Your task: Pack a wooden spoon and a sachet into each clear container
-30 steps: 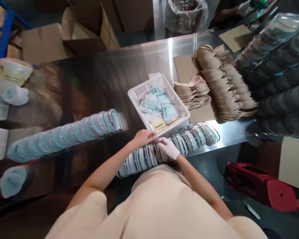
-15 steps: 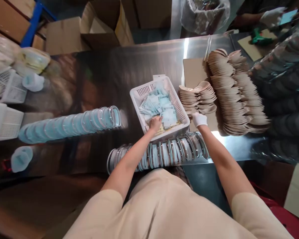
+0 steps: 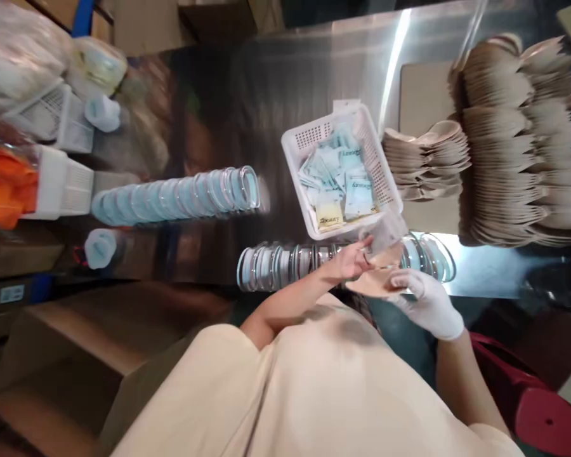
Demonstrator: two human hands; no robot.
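The bare left hand (image 3: 349,261) pinches a clear plastic lid (image 3: 384,236) between thumb and fingertips, just above the pale tan, leaf-shaped shallow dish (image 3: 374,282) that the white-gloved right hand (image 3: 426,306) cradles from below, fingers curled under its rim. To do this well, I would keep the dish level in the gloved palm and bring the lid down square — a tilted lid would likely catch one edge. The frame is blurred here, so whether lid and dish already touch I cannot tell. The dish looks thin, matte and slightly cupped, held over the near edge of the steel table (image 3: 285,76), in front of the lying row of clear round lids (image 3: 285,263) and the white perforated basket (image 3: 314,134) of pale blue sachets (image 3: 347,181).
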